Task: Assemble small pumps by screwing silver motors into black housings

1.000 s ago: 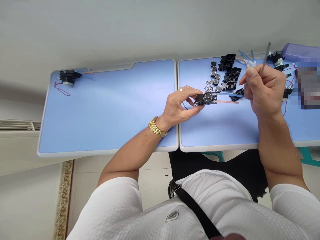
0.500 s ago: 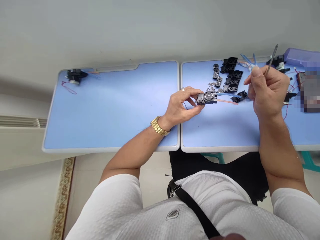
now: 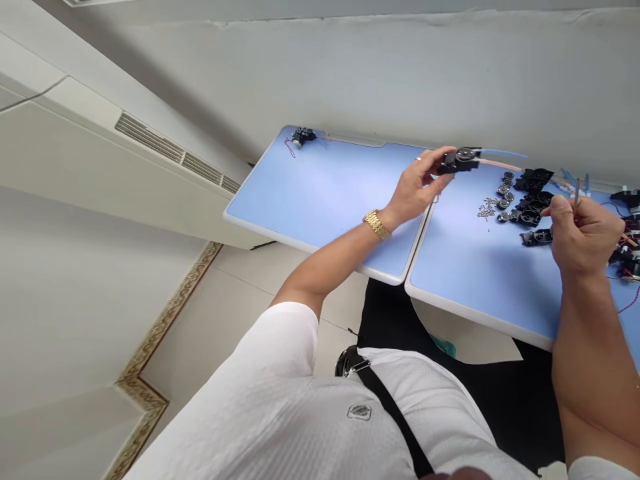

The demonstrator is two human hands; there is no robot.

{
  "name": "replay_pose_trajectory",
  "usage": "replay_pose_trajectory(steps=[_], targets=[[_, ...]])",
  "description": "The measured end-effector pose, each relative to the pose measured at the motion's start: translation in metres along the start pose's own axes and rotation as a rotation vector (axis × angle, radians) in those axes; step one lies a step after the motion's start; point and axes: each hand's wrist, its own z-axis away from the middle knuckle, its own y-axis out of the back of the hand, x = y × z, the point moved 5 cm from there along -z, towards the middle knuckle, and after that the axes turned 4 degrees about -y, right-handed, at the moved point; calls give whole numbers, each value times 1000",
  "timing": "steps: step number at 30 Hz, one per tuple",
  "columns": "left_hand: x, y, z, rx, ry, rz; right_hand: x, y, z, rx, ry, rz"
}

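My left hand (image 3: 416,185) grips a small black mechanical assembly (image 3: 459,162) between thumb and fingers, raised over the back of the table. A round metal part sits on its top, and a blue and an orange strip stick out to the right. My right hand (image 3: 586,233) is closed around a screwdriver (image 3: 577,191); its thin metal shaft points up and its handle is hidden in the fist. Close to that hand lie several black housings (image 3: 534,179) and a single black housing (image 3: 537,237). Left of them are round metal parts (image 3: 504,191) and a pile of small screws (image 3: 486,209).
Two blue tabletops (image 3: 475,267) with pale rims meet at a seam. Another black assembly (image 3: 303,136) with a red wire lies at the far left corner. Blue strips (image 3: 570,179) and wired black parts (image 3: 627,260) are at the right. A wall stands behind the table.
My view has swung left and tilted. My left hand has carried the black assembly away from the other parts, leftward and toward the back. My right hand still holds the screwdriver.
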Motion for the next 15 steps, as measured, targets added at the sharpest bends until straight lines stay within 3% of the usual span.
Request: replay_pose_trajectory(steps=[3, 6, 9, 10, 13, 15], targets=[[-41, 46, 12, 28, 264, 141, -2, -2, -1, 0, -21, 13], [-63, 117, 38, 118, 532, 72, -5, -3, -1, -10, -21, 23], [-66, 196, 75, 314, 833, -109, -6, -3, 0, -21, -16, 17], [-64, 218, 84, 365, 878, -149, -6, -2, 0, -22, -15, 19], [-60, 274, 103, 478, 966, -237, -7, -2, 1, -15, -17, 43], [-63, 301, 110, 526, 1029, -282, -6, -3, 1, -13, -23, 66]])
